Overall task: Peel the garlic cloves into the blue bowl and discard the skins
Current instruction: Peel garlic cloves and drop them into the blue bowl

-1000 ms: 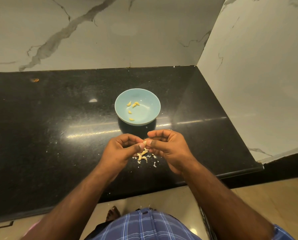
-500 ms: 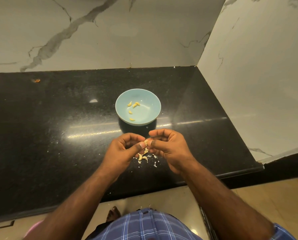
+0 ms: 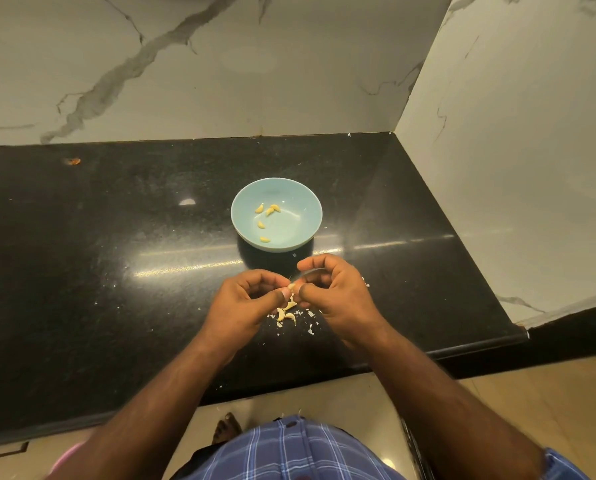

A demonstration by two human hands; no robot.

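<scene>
Garlic clove (image 3: 291, 286) sits pinched between our left hand (image 3: 246, 304) and right hand (image 3: 334, 294), near the middle of the frame. Just above our hands we see the blue bowl (image 3: 303, 199) holding peeled cloves (image 3: 268, 210). Under our hands lie more cloves (image 3: 286, 314) and skin bits (image 3: 311, 330) on the black counter (image 3: 99, 271).

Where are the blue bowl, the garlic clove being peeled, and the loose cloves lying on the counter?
blue bowl (image 3: 303, 206): head view, bare inner wall on the right side.
garlic clove being peeled (image 3: 291, 286): head view, pale tip showing between both thumbs.
loose cloves on the counter (image 3: 281, 314): head view, the leftmost clove of the small pile.
</scene>
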